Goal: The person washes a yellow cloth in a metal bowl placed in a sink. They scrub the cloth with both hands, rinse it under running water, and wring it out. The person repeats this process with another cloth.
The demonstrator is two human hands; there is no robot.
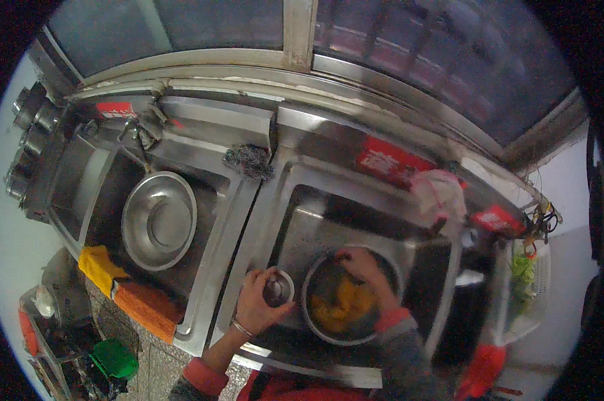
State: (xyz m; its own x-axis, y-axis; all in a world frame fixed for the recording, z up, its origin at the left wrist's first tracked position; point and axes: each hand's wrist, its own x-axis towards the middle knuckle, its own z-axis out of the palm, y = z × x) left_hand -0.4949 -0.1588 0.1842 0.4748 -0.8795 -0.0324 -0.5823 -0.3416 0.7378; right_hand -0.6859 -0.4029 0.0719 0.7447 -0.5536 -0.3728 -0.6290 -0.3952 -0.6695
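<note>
My left hand (262, 301) grips a small round metal cup (285, 280) by its sides, above the near left rim of the right-hand sink (307, 225). The cup's mouth faces up, and its contents are too dim to make out. Inside that sink, a round metal basin (312, 328) holds yellow-orange pieces of food (344, 301), apparently in liquid. My right hand (364, 270) reaches over the basin with its fingers near the far rim. It is blurred, and whether anything is between its fingertips cannot be seen.
A metal bowl (169, 220) sits in the left sink (209, 195), below a tap (144, 150). Steel wool (249, 161) lies between the sinks. Yellow (99, 265) and orange cloths (146, 306) drape the front edge. Greens fill a white basket (538, 295) at right.
</note>
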